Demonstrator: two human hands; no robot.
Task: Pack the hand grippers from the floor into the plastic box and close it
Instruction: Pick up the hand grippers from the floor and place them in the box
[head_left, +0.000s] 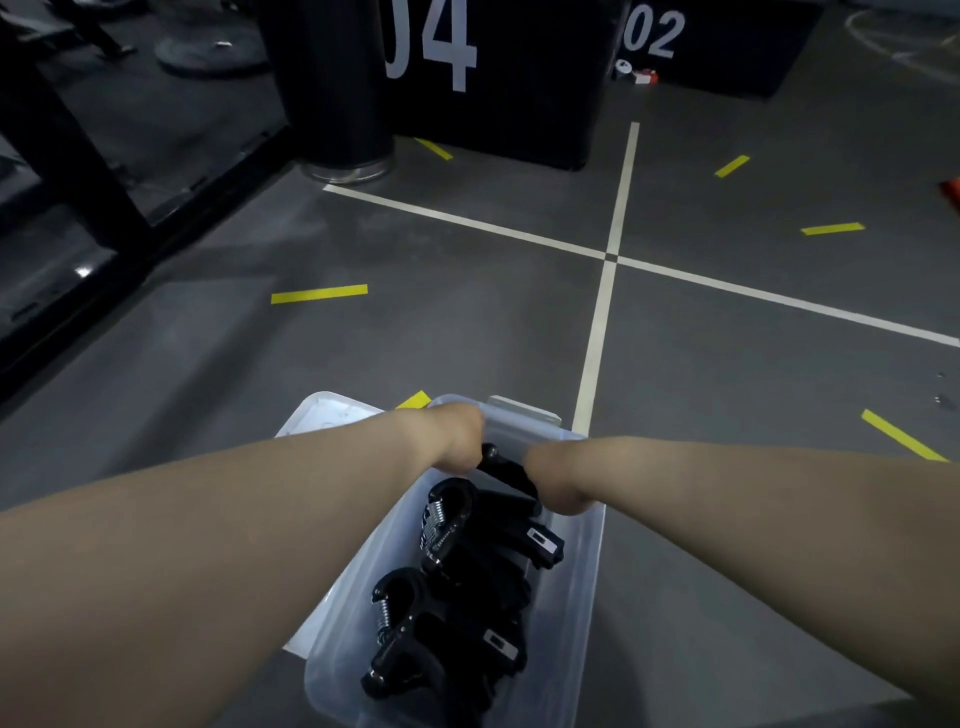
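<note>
Left hand (452, 431), right hand (558, 486) buried in clear plastic box (582, 597), grip unreadable; your heaped black hand grippers (447, 525) may block closing.

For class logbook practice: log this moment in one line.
stage: packing | left hand, right hand: at hand gripper, fingers hidden | box: open, other grippers inside | lid: off

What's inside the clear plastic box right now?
Black hand grippers with steel springs lie piled in the clear plastic box. The left hand and right hand reach into its far end, covering whatever lies under them; their fingers are hidden.
</note>
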